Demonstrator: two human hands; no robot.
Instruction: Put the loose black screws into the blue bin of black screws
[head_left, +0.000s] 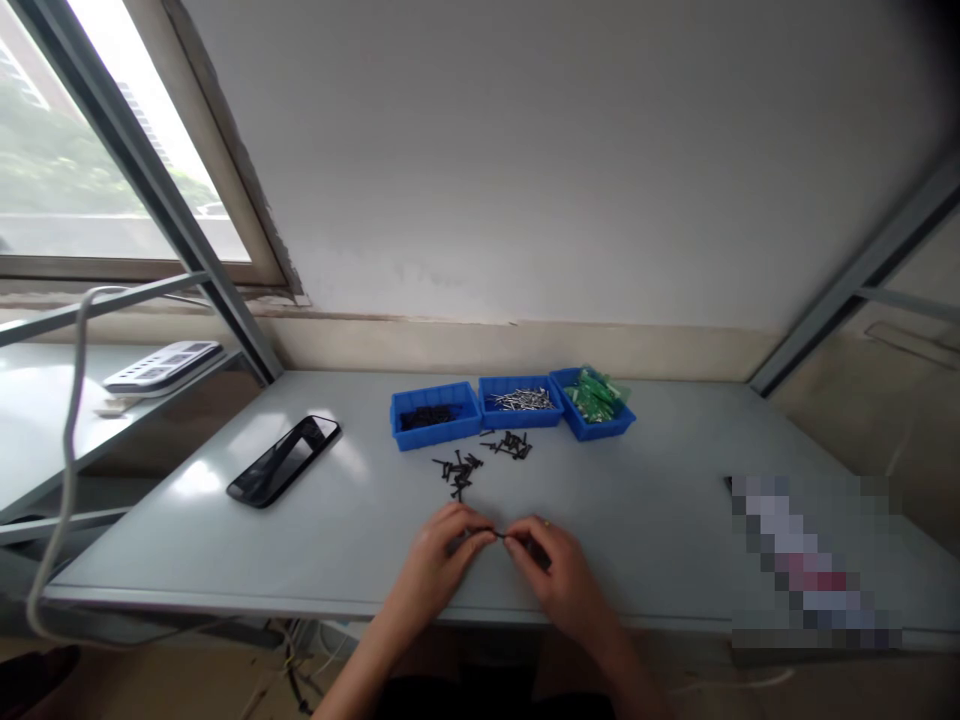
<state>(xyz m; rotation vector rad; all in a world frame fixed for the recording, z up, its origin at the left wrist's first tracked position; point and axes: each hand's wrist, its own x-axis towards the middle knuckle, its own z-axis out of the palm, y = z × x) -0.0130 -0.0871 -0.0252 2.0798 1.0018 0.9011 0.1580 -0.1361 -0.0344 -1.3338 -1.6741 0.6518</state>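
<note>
Near the table's front edge, my left hand (442, 552) and my right hand (556, 565) face each other with fingertips pinched close together. Between them runs a small dark screw (500, 535), with one end in each pinch; its finer shape is too small to make out. Just beyond my left hand lies a loose pile of black screws (459, 470). Another little pile of black screws (511, 446) is farther back, slightly to the right. Behind the piles stand a blue bin (439, 433) of dark screws and a blue bin (523, 415) of silver screws or nails.
A third blue bin (609, 430) at the right end of the row holds green plastic packets (596, 395). On the left of the grey table (337, 550) lies a black phone (285, 460). A blurred-out object (814, 565) is at the right. A power strip (165, 366) sits beyond the left frame.
</note>
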